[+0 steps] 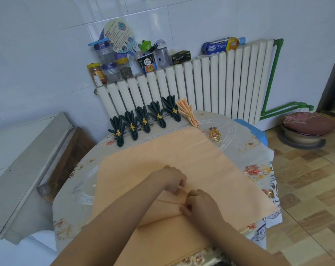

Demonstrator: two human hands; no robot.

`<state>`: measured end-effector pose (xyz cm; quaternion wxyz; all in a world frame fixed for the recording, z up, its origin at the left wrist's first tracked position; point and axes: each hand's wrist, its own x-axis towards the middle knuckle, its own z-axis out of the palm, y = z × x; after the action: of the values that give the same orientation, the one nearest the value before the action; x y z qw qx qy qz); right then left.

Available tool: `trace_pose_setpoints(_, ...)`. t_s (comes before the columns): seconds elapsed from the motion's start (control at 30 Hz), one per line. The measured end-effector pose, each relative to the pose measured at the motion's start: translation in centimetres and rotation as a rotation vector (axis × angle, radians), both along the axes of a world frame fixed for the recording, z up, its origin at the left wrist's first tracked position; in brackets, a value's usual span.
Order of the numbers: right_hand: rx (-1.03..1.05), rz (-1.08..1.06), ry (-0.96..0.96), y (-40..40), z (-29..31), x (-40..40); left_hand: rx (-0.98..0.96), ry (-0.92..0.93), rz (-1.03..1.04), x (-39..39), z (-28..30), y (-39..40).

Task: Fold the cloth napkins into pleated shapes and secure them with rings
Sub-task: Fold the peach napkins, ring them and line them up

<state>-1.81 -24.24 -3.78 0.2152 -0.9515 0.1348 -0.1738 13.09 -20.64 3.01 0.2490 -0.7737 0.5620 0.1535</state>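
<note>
Left hand [173, 178] and right hand [200, 206] pinch soft pleats (narrow ridges) in peach napkin [182, 150].

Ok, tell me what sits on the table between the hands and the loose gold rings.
Head view: only the flat peach napkin and, past its edge, bare tablecloth lie between the left hand, the right hand and the gold rings.

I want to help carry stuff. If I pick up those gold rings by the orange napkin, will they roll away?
The gold rings look round and thin, so a dropped one may well roll. They lie loosely piled, so they would probably slide apart. They seem light.
</note>
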Motion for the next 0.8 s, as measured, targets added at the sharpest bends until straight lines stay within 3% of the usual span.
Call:
trace_pose_setpoints(0.1, -0.010, 0.003, -0.016, -0.2, -0.1, -0.1, -0.116, 0.011, -0.051, 0.2, -0.4, 0.8)
trace_pose_setpoints(0.3, -0.125, -0.024, -0.066, 0.2, -0.1, -0.7, -0.645, -0.004, -0.033, -1.3, -3.4, 6.6)
trace_pose_setpoints(0.4, -0.127, -0.024, -0.102, 0.4, -0.2, -1.1, -0.851, 0.098, -0.032, -1.6, -5.9, 8.8)
trace_pose_setpoints(0.6, 0.056, -0.077, -0.235, 0.7, -1.4, -0.9, -1.041, 0.225, 0.097, -1.8, -7.7, 10.8)
trace_pose_setpoints(0.8, 0.074, -0.132, -0.220, 0.3, -1.9, -0.8, -1.129, 0.291, 0.094, -1.5, -8.2, 11.0)
